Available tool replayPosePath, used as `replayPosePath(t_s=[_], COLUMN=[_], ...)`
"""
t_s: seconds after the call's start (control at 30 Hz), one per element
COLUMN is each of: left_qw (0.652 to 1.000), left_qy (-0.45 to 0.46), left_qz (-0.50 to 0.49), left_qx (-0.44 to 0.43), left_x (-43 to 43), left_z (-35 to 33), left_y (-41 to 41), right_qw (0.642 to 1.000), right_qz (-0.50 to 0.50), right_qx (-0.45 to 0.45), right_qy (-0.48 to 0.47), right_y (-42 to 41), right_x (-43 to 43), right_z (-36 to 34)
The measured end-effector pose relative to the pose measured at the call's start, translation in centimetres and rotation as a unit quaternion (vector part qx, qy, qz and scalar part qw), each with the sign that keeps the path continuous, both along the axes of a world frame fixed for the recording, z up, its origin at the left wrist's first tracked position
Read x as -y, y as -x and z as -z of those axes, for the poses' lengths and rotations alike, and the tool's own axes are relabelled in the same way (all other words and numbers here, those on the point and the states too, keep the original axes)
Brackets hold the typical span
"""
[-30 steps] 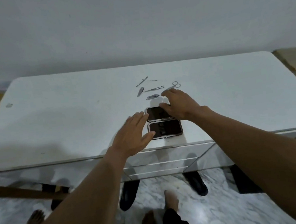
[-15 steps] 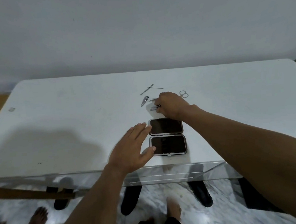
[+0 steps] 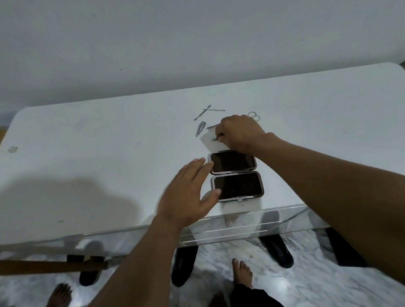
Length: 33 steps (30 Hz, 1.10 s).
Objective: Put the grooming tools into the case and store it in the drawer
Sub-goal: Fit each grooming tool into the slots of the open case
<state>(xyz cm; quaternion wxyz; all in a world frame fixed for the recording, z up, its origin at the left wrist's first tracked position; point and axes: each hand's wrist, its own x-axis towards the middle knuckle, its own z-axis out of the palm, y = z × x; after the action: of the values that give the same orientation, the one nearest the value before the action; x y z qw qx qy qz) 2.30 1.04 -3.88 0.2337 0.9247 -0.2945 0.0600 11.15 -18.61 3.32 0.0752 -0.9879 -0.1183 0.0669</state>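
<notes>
Place: a room in a home, most likely a bedroom or dressing corner.
Worktop: a plain white top with mirrored or glossy drawer fronts below its near edge, like a dressing table.
Wall: bare, painted a pale grey-white, with the worktop set against it.
Floor: polished white marble with grey veins, household flooring.
Feet: bare feet stand on the marble, and another person's bare feet show at the lower left.
Things on top: small metal grooming tools and an open pocket case, personal-care items kept at home.
</notes>
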Motion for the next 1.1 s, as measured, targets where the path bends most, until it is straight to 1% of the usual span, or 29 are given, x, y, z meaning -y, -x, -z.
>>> replayPosePath(t_s=[0.17, 0.4, 0.53, 0.63, 0.8, 0.87, 0.97, 1.03, 1.1], left_qw=[1.0, 0.999, 0.999, 0.998, 0.993, 0.994, 0.995, 0.994, 0.995], left_qy=[0.004, -0.003, 0.007, 0.009, -0.031, -0.046, -0.087, -0.101, -0.093], left_qz=[-0.002, 0.004, 0.008, 0.005, 0.038, 0.045, 0.04, 0.033, 0.031], left_qx=[-0.016, -0.043, -0.046, -0.069, -0.104, -0.087, -0.03, -0.021, -0.022], left_x=[-0.1, -0.3, -0.3, -0.5, -1.2, -1.3, -1.3, -1.3, -1.3], left_z=[0.0, -0.3, -0.4, -0.4, -0.6, -0.4, 0.1, 0.2, 0.2], left_y=[0.0, 0.0, 0.0, 0.0, -0.7, -0.7, -0.4, -0.6, -0.6], right_qw=[0.998, 0.996, 0.997, 0.997, 0.998, 0.998, 0.999, 0.999, 0.999], right_qz=[0.028, 0.051, 0.04, 0.03, 0.014, 0.003, 0.003, 0.005, 0.006], right_qx=[0.027, 0.005, -0.006, -0.022, -0.03, -0.031, -0.029, -0.03, -0.031], right_qy=[-0.042, -0.068, -0.07, -0.065, -0.055, -0.045, -0.04, -0.039, -0.042], right_y=[3.2, 9.8, 12.2, 13.2, 14.0, 14.0, 14.0, 14.0, 14.0], right_x=[1.0, 3.2, 4.0, 4.2, 4.0, 3.9, 3.8, 3.8, 3.8], right_z=[-1.5, -2.8, -2.8, -2.6, -2.1, -2.0, -2.0, -1.9, -1.9])
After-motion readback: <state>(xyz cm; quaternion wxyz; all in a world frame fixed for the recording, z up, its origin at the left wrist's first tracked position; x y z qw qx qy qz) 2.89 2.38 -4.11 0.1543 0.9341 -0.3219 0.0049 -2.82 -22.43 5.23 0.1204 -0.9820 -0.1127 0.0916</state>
